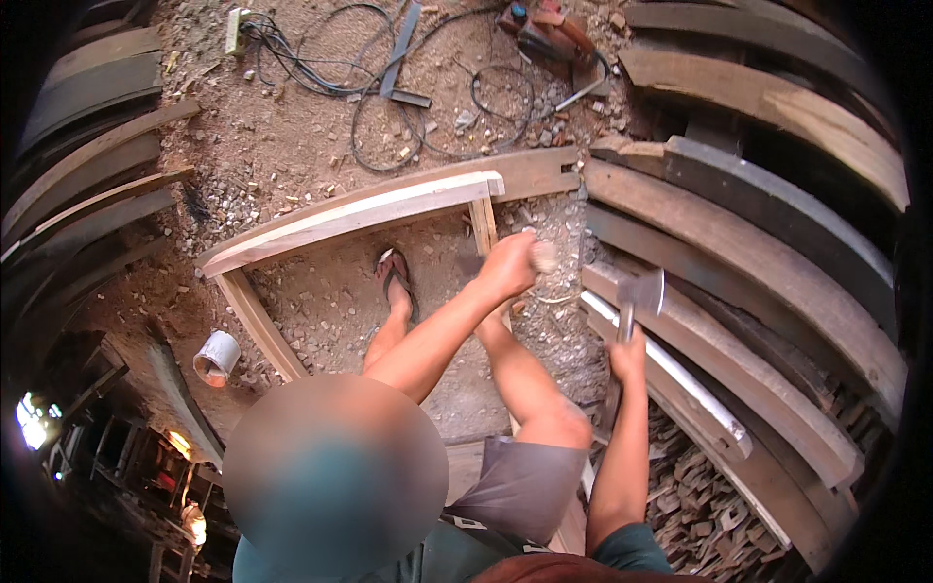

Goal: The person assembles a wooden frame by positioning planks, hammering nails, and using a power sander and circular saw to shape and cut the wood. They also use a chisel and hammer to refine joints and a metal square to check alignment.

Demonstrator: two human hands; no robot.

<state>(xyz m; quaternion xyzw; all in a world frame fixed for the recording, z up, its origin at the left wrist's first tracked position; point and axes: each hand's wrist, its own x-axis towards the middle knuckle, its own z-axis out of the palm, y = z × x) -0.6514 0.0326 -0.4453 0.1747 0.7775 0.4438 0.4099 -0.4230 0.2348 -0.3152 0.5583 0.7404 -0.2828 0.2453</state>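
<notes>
My left hand (510, 267) is closed in front of my knee, out over the ground. A small pale thing, smeared by motion, sticks out at its fingers; its kind cannot be made out. To the right, my right hand (628, 358) grips the handle of a hatchet (642, 291), its broad metal head raised above my fist beside stacked timber. A wooden frame (360, 223) lies around my sandalled foot (395, 277). Its far side is a pale plank against a browner board, with shorter pieces running back toward me. The two hands are apart.
Timber beams (739, 219) are stacked along the right, and more boards (97, 121) along the left. Wood offcuts (700, 500) are heaped at lower right. A white bucket (216, 358) lies tipped at left. Black cables (321, 73), a metal square (398, 58) and a red power tool (554, 39) lie at the far side.
</notes>
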